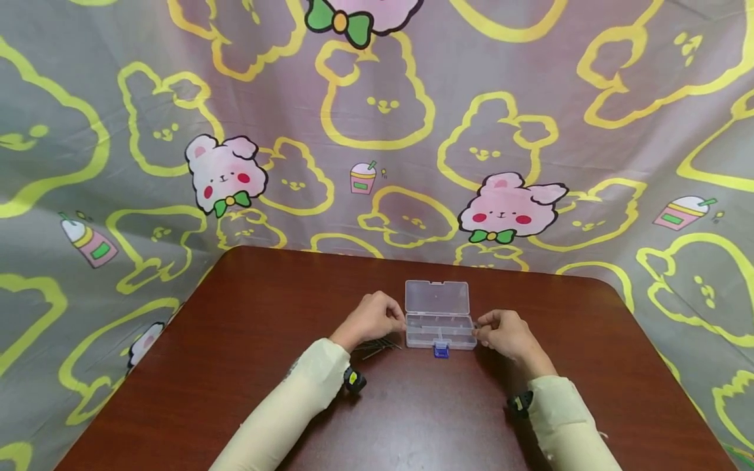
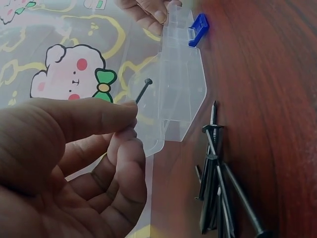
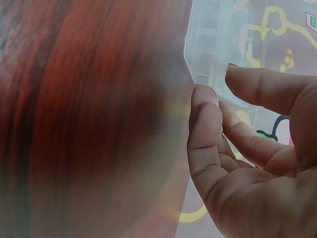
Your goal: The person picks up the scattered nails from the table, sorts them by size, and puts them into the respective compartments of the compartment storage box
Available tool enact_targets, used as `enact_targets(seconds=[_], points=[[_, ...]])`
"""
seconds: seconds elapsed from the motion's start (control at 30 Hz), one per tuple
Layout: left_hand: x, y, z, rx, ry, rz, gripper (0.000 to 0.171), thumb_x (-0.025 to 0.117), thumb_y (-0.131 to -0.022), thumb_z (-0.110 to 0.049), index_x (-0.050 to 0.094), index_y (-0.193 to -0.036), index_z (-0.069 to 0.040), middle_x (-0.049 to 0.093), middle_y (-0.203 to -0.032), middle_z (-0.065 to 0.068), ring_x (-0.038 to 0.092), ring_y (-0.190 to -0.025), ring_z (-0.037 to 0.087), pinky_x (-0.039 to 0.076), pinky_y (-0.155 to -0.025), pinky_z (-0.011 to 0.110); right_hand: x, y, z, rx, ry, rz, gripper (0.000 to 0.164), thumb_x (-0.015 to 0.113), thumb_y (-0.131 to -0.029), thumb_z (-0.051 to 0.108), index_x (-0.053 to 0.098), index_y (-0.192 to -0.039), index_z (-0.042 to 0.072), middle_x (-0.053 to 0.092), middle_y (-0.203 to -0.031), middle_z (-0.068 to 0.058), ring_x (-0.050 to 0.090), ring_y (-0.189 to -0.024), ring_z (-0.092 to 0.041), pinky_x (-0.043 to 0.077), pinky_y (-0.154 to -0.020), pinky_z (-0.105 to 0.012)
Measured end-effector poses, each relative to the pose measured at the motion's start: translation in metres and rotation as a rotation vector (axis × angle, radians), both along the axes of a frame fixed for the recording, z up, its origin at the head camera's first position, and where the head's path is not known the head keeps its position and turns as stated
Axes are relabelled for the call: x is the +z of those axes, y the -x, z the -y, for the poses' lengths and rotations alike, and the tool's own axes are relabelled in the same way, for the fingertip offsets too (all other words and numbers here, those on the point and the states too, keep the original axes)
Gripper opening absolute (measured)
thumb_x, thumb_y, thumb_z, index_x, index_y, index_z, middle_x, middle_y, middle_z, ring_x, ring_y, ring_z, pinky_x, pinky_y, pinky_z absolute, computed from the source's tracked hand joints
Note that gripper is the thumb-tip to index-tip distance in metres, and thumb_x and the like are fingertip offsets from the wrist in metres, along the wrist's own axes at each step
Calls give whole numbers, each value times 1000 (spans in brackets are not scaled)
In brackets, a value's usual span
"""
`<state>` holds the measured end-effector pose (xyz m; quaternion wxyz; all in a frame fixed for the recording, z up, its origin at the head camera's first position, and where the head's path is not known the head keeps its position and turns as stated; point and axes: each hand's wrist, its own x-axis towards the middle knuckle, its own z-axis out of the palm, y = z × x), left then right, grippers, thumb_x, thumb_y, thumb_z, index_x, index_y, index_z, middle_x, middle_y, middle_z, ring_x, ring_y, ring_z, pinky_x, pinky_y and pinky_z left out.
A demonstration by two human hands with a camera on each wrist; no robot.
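A clear plastic compartment box (image 1: pixel 440 331) lies on the table, its lid raised at the back and its blue latch (image 1: pixel 441 350) hanging at the front. At the box's left end, my left hand (image 1: pixel 372 318) pinches a dark nail (image 2: pixel 144 90) between thumb and fingers, head outward; the rest of its shank is hidden by the fingers. My right hand (image 1: pixel 504 335) grips the box's right end, with the thumb (image 3: pixel 247 82) at the upper edge and curled fingers against the outside. A heap of dark nails (image 2: pixel 213 173) lies beside the left end, partly behind the left hand in the head view.
The brown wooden table (image 1: pixel 247 307) has a dark, glossy top with rounded far corners. Behind it hangs a grey curtain (image 1: pixel 406 124) printed with yellow outlines and rabbit faces. Small black cameras are strapped at both wrists.
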<state>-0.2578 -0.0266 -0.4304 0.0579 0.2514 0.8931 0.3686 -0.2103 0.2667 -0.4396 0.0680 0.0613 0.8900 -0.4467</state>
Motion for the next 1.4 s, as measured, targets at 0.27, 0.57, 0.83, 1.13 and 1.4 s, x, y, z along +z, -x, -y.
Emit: enact_targets(seconds=[0.27, 0.57, 0.83, 1.13, 1.4], points=[[-5, -2, -5, 2, 0, 7, 15, 78, -80, -8, 75, -68, -18, 63, -64, -12, 52, -60, 6, 48, -63, 24, 1, -2, 1, 8, 8, 3, 31, 74, -89, 7, 63, -113, -9, 64, -84, -11, 60, -72, -22, 54, -65, -36], [-5, -2, -15, -15, 25, -39, 16, 77, -80, -9, 76, -68, -19, 64, -66, -15, 54, -61, 4, 48, -62, 22, 0, 0, 0, 1, 14, -1, 31, 73, -90, 7, 62, -114, -9, 65, -85, -12, 60, -73, -24, 55, -66, -36], [-11, -4, -22, 7, 46, -26, 17, 77, -80, -11, 75, -66, -21, 62, -63, -16, 53, -58, 4, 48, -60, 22, 0, -2, -1, -1, 14, 3, 32, 75, -89, 8, 63, -114, -8, 65, -87, -12, 61, -74, -25, 55, -67, -37], [-9, -7, -25, 0, 60, -8, 13, 77, -83, -11, 79, -71, -16, 63, -62, -17, 56, -58, 6, 50, -67, 26, -1, -2, 0, -10, 23, -4, 31, 75, -89, 8, 63, -112, -9, 64, -84, -11, 60, -71, -21, 54, -64, -36], [-8, -9, -30, 24, 78, 19, 14, 79, -83, -10, 80, -70, -15, 64, -62, -16, 57, -53, 7, 50, -61, 26, -1, -2, 0, -9, 5, -5, 32, 76, -89, 9, 63, -113, -9, 66, -85, -11, 62, -73, -23, 55, -65, -36]])
